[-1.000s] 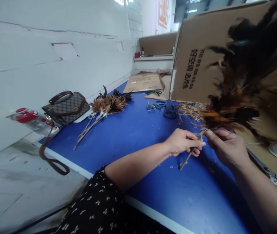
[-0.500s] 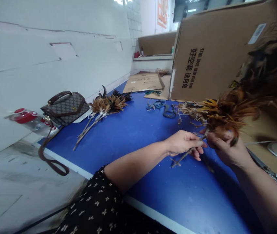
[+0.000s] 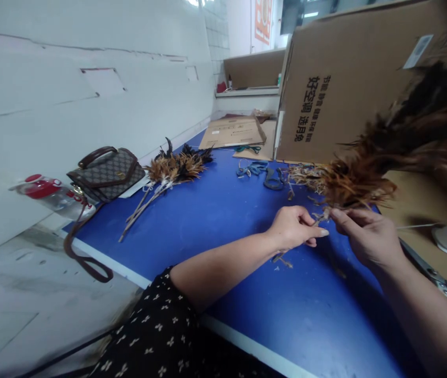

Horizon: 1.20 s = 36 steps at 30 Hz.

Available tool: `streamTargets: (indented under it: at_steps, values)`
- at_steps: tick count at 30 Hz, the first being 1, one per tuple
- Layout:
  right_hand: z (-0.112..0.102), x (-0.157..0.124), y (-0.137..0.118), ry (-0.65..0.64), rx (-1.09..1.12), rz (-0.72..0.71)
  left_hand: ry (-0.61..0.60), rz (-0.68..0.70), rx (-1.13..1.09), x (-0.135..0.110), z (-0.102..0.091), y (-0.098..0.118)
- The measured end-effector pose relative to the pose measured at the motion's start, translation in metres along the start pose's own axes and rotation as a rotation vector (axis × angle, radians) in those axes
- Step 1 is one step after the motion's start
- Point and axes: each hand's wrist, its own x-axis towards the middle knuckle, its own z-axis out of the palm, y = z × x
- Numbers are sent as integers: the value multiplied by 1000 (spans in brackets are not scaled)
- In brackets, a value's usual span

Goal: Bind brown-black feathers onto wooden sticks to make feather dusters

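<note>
I see the left hand [image 3: 296, 228] closed in a narrow pinch, thumb against fingertips, on a thin brown stick [image 3: 281, 256]. The stick's bare lower end pokes out under the palm, close above the blue tabletop [image 3: 215, 220]. The right hand [image 3: 367, 236] meets it just to the right. Its thumb and forefinger are drawn tight onto the upper end of the same stick, where the feather bunch [image 3: 359, 181] is bound on. I cannot tell whether the two hands' fingertips touch. The stick's long axis runs diagonally, low at the left toward the near edge and rising to the right. From the right hand's pinch the brown and black feathers fan up and away to the right, blurring toward the top corner of the view. So the left hand is nearer the bare end and the right hand nearer the feathers, both held over the near right part of the tabletop. Just beyond the hands lies a loose heap of feathers and stems [image 3: 306, 176], at the foot of a tall cardboard box [image 3: 345, 79]. Beside the heap are teal cords [image 3: 251, 169]. Toward the far left edge lie more feather bunches on sticks [image 3: 172, 168], sticks pointing to the near left corner. A patterned handbag [image 3: 107, 173] sits at that left edge, and a plastic bottle [image 3: 50, 194] lies just past it.
</note>
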Motion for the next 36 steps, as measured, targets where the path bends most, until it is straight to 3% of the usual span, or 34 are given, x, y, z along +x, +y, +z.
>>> streamTargets:
  at_steps: [2,4,6,8,18,23,25,30,32,36]
  values:
    - [2,-1,-1,-5,114,44,-71,-12,-51,0,-1,-2]
    - [2,0,0,-23,189,58,-218,-54,-129,1,-3,-1]
    - [1,0,1,-35,214,51,-374,-99,-199,0,-7,2]
    - [-1,1,3,-48,214,27,-445,-118,-232,0,-10,5]
    - [-4,3,4,-37,-65,-76,-82,-45,-118,-1,0,2]
    - [4,0,8,-43,47,-52,98,91,-60,2,7,-9]
    - [5,-1,6,-41,80,-46,21,56,-92,2,6,-8]
    - [-2,0,5,-71,144,-18,-373,-39,-160,-1,-7,6]
    - [-5,0,8,-114,152,-39,-396,-56,-141,-2,-11,10]
    - [-6,1,6,-123,26,-156,-283,-109,-101,-1,-13,13]
